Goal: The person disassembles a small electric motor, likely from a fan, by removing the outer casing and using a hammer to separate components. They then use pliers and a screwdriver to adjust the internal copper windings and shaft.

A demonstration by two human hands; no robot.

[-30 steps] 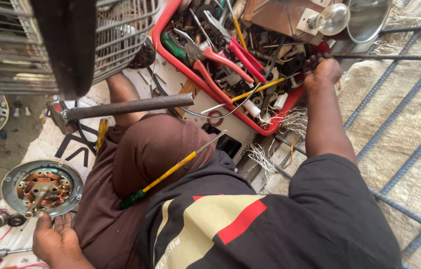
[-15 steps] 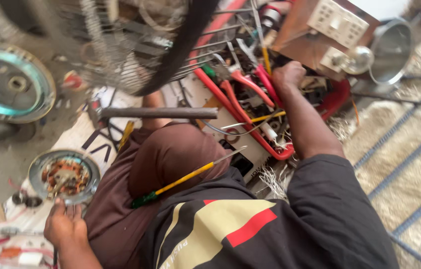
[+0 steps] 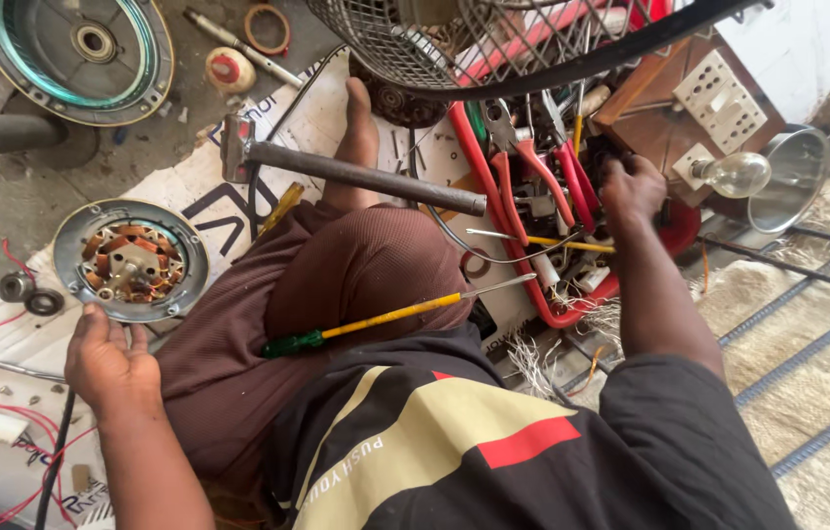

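Fingers [image 3: 101, 329] of the left hand [image 3: 112, 368] rest loosely spread against the stator [image 3: 130, 260], gripping nothing. Right hand [image 3: 634, 186] digs in the red tray [image 3: 675, 236], its grasp hidden; it likely seeks a tool and must pick 1 out.

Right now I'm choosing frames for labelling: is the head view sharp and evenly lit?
Head view: daylight, soft shadows, no harsh glare; the motor stator by the left hand and the screwdriver are crisp; the fan guard at the top edge is close and slightly soft.

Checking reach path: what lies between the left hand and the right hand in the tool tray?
Head view: between left hand and right hand lies the bent knee, a yellow screwdriver resting on it.
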